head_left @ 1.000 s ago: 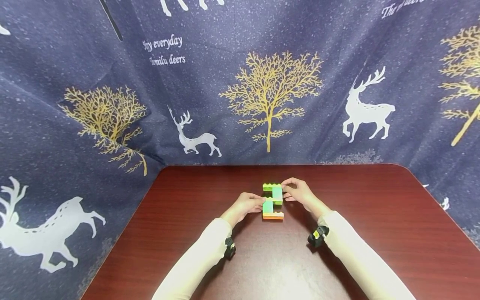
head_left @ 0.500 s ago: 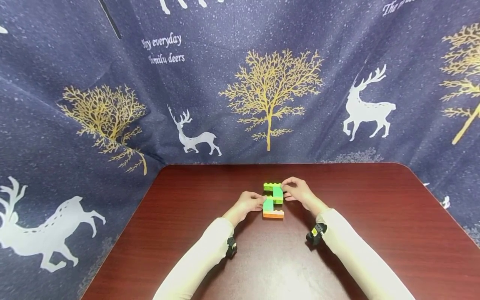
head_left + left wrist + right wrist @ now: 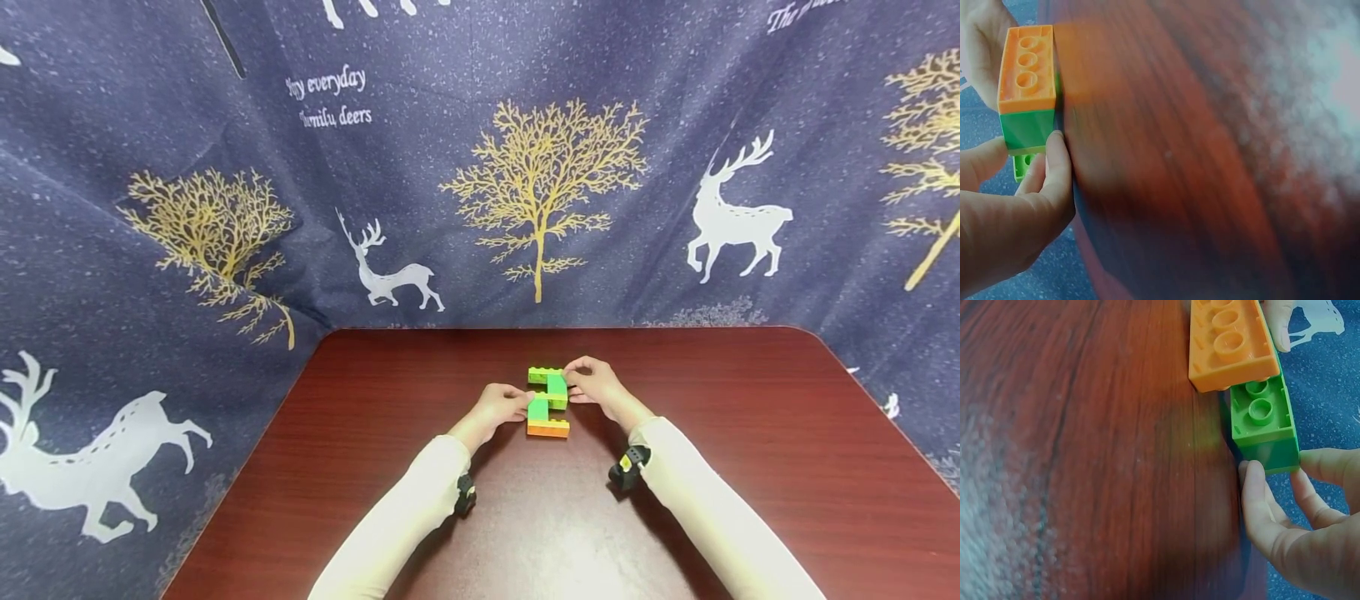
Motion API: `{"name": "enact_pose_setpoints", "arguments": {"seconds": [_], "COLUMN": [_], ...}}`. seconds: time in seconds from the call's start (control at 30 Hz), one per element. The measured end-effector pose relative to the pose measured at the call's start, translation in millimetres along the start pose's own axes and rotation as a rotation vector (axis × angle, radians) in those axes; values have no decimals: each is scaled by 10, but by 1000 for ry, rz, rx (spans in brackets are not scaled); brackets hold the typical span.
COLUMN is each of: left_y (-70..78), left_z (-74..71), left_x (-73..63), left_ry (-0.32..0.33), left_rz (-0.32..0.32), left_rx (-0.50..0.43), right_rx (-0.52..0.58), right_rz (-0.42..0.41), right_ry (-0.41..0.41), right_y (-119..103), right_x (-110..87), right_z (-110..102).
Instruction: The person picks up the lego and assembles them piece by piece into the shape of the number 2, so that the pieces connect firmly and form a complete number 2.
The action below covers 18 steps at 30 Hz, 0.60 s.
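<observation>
Toy building bricks are joined in a zigzag on the table in the head view. Nearest the body is an orange brick [image 3: 547,429], its hollow underside facing back in both wrist views. Behind it follow a green brick [image 3: 1025,131], a lime brick [image 3: 556,402], another green brick [image 3: 1269,454] and a lime brick [image 3: 544,374] farthest off. My left hand [image 3: 501,405] pinches the nearer green brick from the left, between thumb and fingers. From the right, my right hand [image 3: 597,387] pinches the farther green brick at its end.
A dark red wooden table [image 3: 720,417] extends round the bricks, its back edge a short way beyond them. Behind hangs a blue cloth [image 3: 480,208] with white deer and golden trees. Black wrist cameras sit at both cuffs.
Both hands keep their pinch on the bricks, which stay in nearly the same place. The wrists have shifted very slightly inward.
</observation>
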<state>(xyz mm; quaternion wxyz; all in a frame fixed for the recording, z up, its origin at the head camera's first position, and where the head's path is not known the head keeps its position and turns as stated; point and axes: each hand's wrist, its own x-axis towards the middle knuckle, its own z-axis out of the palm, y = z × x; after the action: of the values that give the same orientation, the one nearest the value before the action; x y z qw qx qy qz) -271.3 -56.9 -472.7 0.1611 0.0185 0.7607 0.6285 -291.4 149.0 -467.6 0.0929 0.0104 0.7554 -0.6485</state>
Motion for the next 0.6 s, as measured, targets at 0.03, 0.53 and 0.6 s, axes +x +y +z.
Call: {"name": "enact_pose_setpoints", "arguments": {"seconds": [0.03,0.53,0.6], "left_y": [-3,-6,-13], "left_z": [3,20,23], "left_x": [2,-4,-3], "left_ry": [2,34,37], "left_rz": [1,4,7], "left_rx": [1,46,49], "right_rx": [-1,-60,-69], "right_rz": [3,7,2], "right_ry": [3,18,14], "right_y": [-3,-38,-41], "right_x": [-2,-2,-8], "right_z": [2,42,48]}}
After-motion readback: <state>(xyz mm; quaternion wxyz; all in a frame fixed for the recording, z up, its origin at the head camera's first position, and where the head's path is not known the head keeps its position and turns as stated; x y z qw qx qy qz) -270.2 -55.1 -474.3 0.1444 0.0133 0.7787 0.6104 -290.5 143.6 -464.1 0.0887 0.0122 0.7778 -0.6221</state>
